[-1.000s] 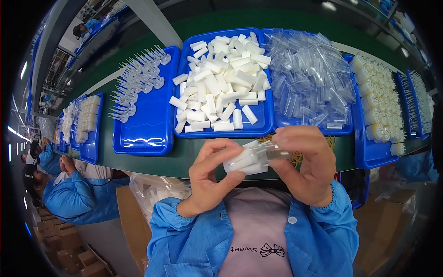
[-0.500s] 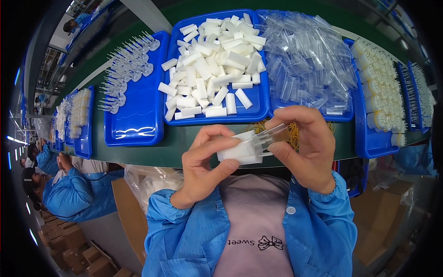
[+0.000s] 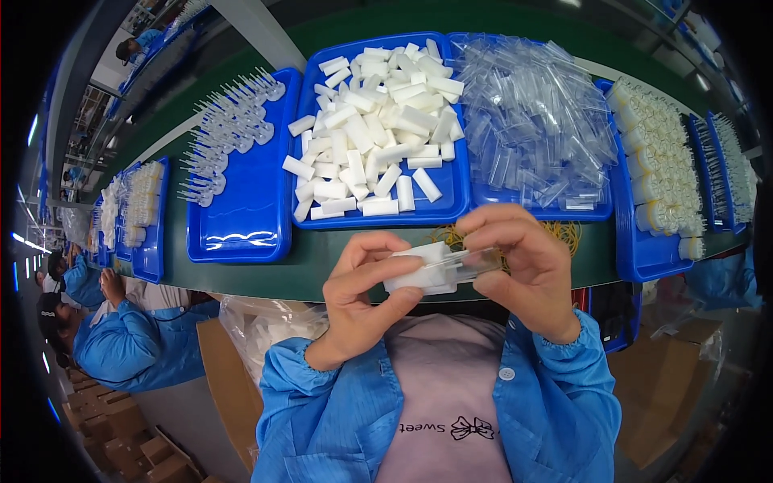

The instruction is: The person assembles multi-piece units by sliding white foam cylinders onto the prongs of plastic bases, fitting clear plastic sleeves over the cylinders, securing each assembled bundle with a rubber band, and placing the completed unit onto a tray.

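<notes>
Close to my chest, my left hand pinches a small white foam block between thumb and fingers. My right hand grips a clear plastic sleeve whose open end meets the block; how far the block sits inside I cannot tell. Beyond my hands, a blue tray holds a heap of white foam blocks. To its right another blue tray carries a pile of clear plastic sleeves.
A blue tray at the left holds clear plastic forks along its far side. Yellow rubber bands lie on the green table. White round pieces fill a tray at the right. A person in a blue coat sits at the left.
Both hands have stayed together in front of my chest, with the block and sleeve between them. The view has tipped, so the trays appear a little nearer and lower.
</notes>
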### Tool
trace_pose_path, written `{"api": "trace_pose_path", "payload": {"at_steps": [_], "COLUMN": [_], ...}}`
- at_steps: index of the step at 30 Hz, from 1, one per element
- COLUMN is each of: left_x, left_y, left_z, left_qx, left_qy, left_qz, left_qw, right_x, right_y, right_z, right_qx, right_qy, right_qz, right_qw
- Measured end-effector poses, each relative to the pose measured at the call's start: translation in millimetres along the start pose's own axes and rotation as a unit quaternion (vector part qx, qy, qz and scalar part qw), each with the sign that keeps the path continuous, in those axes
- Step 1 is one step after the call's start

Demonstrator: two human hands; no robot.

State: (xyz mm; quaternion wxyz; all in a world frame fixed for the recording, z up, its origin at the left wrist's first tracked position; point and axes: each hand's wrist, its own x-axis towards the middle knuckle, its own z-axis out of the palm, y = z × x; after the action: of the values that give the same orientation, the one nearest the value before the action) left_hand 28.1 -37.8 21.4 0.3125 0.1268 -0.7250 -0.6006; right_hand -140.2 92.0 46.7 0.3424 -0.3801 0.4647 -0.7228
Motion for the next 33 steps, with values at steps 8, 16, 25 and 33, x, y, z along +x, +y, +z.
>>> {"api": "trace_pose_path", "payload": {"at_steps": [8,16,25,33], "left_x": [4,11,10,10], "left_y": [2,4,0,-10], "left_z": [-1,4,8,3], "left_qx": [0.171,0.175,0.090,0.042], "left_qy": [-0.009,-0.014,-0.013,-0.053], "left_qz": [0.112,0.101,0.022,-0.052], "left_qw": [0.979,0.979,0.996,0.996], "right_x": [-7,-8,-10,-10], "right_y": [4,11,18,17], "right_z": [-15,-11,-9,-13], "right_qx": [-0.185,0.038,0.022,-0.210], "right_qy": [0.000,0.085,0.100,0.081], "right_qz": [-0.048,0.083,0.063,-0.105], "right_qw": [0.982,0.992,0.993,0.969]}}
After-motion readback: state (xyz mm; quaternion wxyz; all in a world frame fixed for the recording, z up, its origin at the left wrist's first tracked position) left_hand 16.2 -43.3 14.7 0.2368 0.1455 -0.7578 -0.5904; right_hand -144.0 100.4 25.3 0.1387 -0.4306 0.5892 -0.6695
